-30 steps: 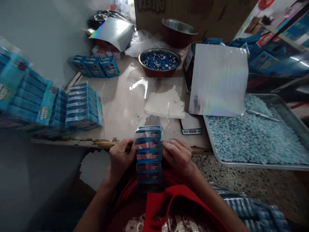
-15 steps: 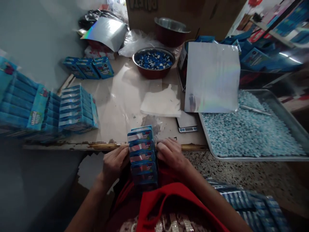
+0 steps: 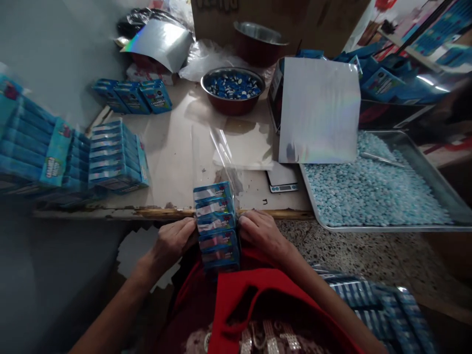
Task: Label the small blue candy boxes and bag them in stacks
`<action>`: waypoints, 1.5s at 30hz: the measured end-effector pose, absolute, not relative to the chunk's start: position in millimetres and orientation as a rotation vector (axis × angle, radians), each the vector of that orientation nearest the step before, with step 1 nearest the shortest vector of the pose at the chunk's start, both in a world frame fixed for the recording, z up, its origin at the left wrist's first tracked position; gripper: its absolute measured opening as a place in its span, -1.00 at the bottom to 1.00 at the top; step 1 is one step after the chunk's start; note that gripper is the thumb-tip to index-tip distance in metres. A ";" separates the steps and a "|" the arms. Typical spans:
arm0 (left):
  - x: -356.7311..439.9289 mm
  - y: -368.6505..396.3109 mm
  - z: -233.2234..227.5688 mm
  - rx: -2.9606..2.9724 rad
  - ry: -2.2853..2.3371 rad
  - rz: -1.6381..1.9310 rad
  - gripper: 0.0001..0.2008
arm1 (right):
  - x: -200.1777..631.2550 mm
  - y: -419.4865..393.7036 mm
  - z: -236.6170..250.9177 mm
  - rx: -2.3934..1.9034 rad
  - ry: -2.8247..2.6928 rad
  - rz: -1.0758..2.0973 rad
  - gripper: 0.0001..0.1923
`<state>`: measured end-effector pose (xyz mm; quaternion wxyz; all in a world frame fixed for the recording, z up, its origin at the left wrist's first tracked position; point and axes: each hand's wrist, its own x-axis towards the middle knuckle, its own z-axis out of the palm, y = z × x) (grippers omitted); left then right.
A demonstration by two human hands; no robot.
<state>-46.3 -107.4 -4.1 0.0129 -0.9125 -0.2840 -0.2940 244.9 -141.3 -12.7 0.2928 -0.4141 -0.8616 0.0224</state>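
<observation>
A stack of several small blue candy boxes (image 3: 216, 223) stands at the table's near edge, above my lap. My left hand (image 3: 172, 244) presses its left side and my right hand (image 3: 261, 233) presses its right side. A clear plastic film (image 3: 224, 152) rises from the stack's far end and lies over the table behind it. The lower boxes are hidden by my red garment.
Wrapped bundles of blue boxes (image 3: 116, 157) lie at the left. A metal bowl of blue pieces (image 3: 232, 88), a small scale (image 3: 282, 179), a holographic sheet (image 3: 319, 110) and a tray of pale blue candies (image 3: 368, 191) sit behind and right. More wrapped packs (image 3: 383, 309) lie at the lower right.
Both hands and the stack stay together at the table edge. The plastic film has lifted into an upright fold behind the stack. My view has shifted slightly.
</observation>
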 end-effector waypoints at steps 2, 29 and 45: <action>-45.5 -113.9 -1.7 -2.786 -0.918 -0.903 -0.94 | 246.8 -148.6 -12.7 -1.073 -2.317 0.029 -0.84; -21.8 -165.1 -0.7 -2.777 -1.395 -0.953 -0.79 | 241.4 -182.5 -16.8 -1.118 -2.083 -0.087 -0.81; -29.2 -138.9 8.3 -3.009 -1.145 -0.902 -0.84 | 249.1 -194.2 -20.2 -1.157 -2.205 0.001 -0.87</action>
